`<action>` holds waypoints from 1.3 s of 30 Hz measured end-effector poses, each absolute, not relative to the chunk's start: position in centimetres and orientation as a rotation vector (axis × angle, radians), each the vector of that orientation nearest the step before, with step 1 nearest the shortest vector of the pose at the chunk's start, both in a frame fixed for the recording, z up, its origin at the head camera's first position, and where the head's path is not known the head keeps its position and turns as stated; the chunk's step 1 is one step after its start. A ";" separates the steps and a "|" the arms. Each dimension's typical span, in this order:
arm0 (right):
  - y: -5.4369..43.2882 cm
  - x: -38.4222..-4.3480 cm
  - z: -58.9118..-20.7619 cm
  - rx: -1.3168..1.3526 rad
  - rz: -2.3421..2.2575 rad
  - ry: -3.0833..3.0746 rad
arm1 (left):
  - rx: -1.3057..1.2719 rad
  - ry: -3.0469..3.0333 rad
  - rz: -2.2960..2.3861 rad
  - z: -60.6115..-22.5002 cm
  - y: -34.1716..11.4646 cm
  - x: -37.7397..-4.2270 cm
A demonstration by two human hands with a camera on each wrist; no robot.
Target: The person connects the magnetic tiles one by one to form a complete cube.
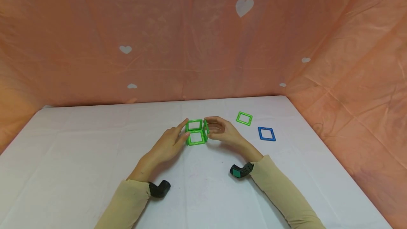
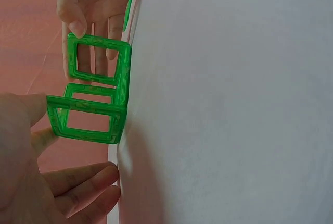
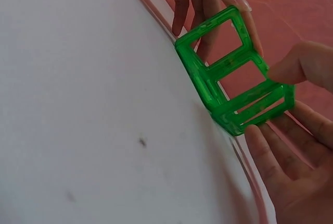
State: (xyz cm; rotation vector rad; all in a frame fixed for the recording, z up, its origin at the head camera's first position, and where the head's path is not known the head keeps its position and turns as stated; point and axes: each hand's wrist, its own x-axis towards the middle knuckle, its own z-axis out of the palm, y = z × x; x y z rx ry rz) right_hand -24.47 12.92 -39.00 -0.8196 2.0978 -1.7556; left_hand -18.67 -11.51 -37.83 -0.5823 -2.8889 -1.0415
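Right at twelve o'clock on the white-covered table (image 1: 79, 151), I've got the green translucent plastic square-frame build (image 1: 195, 130), left hand (image 1: 166, 144) pinching one side, right hand (image 1: 224, 131) the other; some fingertips seem hidden. Past my right hand, from the build: lime-green plastic square frame (image 1: 243, 123), half past two; blue plastic square frame (image 1: 268, 139), three.

Joined squares (image 1: 195, 130) on table (image 1: 79, 144), centre, between left hand (image 1: 166, 144) and right hand (image 1: 226, 133), far loose square (image 1: 243, 123) right of centre, near loose square (image 1: 267, 139) before it, rightward, curtain (image 1: 184, 45) behind.
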 end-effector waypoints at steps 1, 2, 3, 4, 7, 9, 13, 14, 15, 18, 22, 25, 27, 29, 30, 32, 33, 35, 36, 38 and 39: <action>12.9 -24.5 -39.0 -0.816 -1.754 2.097 | -0.581 -2.891 -1.041 -37.8 -11.5 -18.7; 12.9 -24.5 -39.0 -0.814 -1.749 2.100 | -0.579 -2.894 -1.041 -37.8 -11.5 -18.7; 12.9 -24.5 -39.0 -0.806 -1.745 2.101 | -0.578 -2.895 -1.040 -37.8 -11.5 -18.7; 13.0 -24.5 -39.0 -0.802 -1.738 2.108 | -0.576 -2.897 -1.041 -37.8 -11.5 -18.7; 12.9 -24.6 -39.0 -0.797 -1.723 2.126 | -0.577 -2.897 -1.038 -37.8 -11.5 -18.7; 12.9 -24.7 -39.0 -0.802 -1.709 2.140 | -0.576 -2.894 -1.048 -37.8 -11.5 -18.7; 12.7 -24.7 -39.0 -0.817 -1.687 2.159 | -0.578 -2.873 -1.098 -37.8 -11.4 -18.7; 12.6 -24.8 -39.0 -0.818 -1.685 2.162 | -0.579 -2.864 -1.117 -37.8 -11.4 -18.7; 12.6 -24.8 -39.0 -0.819 -1.685 2.163 | -0.583 -2.854 -1.136 -37.8 -11.4 -18.6; 12.5 -24.7 -38.9 -0.811 -1.688 2.170 | -0.591 -2.825 -1.188 -37.7 -11.4 -18.6; 12.4 -24.7 -38.8 -0.793 -1.676 2.189 | -0.590 -2.810 -1.226 -37.7 -11.3 -18.7; 12.4 -24.6 -38.8 -0.787 -1.676 2.181 | -0.590 -2.804 -1.242 -37.7 -11.3 -18.8; 12.5 -24.5 -38.7 -0.784 -1.679 2.173 | -0.589 -2.799 -1.258 -37.8 -11.4 -18.8; 12.5 -24.5 -38.7 -0.770 -1.683 2.172 | -0.588 -2.794 -1.264 -37.9 -11.4 -18.8; 12.5 -24.4 -38.7 -0.764 -1.682 2.180 | -0.589 -2.789 -1.271 -37.8 -11.4 -18.8; 12.4 -24.3 -38.6 -0.735 -1.684 2.199 | -0.592 -2.777 -1.283 -37.9 -11.4 -18.8; 12.4 -24.2 -38.6 -0.716 -1.684 2.211 | -0.595 -2.769 -1.283 -37.9 -11.3 -18.9; 12.4 -24.2 -38.6 -0.688 -1.681 2.231 | -0.595 -2.754 -1.286 -37.8 -11.3 -18.9; 12.4 -24.2 -38.6 -0.682 -1.682 2.235 | -0.593 -2.747 -1.287 -37.8 -11.3 -18.9; 12.5 -24.2 -38.6 -0.671 -1.685 2.237 | -0.583 -2.741 -1.283 -37.8 -11.3 -18.9; 12.5 -24.2 -38.7 -0.675 -1.688 2.236 | -0.580 -2.741 -1.281 -37.8 -11.3 -18.9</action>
